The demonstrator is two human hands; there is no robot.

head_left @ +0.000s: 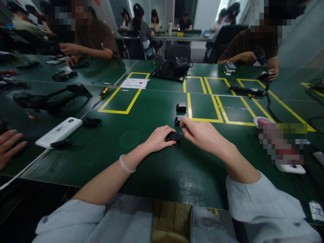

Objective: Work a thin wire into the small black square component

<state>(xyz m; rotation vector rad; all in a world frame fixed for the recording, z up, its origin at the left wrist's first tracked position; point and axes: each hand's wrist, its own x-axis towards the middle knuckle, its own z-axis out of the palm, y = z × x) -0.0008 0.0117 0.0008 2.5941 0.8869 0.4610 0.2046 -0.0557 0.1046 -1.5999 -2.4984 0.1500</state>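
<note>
Toward the left of the glossy green table [152,172], a smooth white oblong case [60,131] lies slantwise, in from the near edge. Farther right, in from that edge's middle, the left hand [160,137] grips a small black block [174,136] between thumb and curved fingers. Beyond, toward the far edge, a boxy black piece [177,120] and its look-alike [181,107] stand lined up. The right hand [202,135], fingers curled, is at the nearer piece; whether it grips anything, I cannot tell.
</note>
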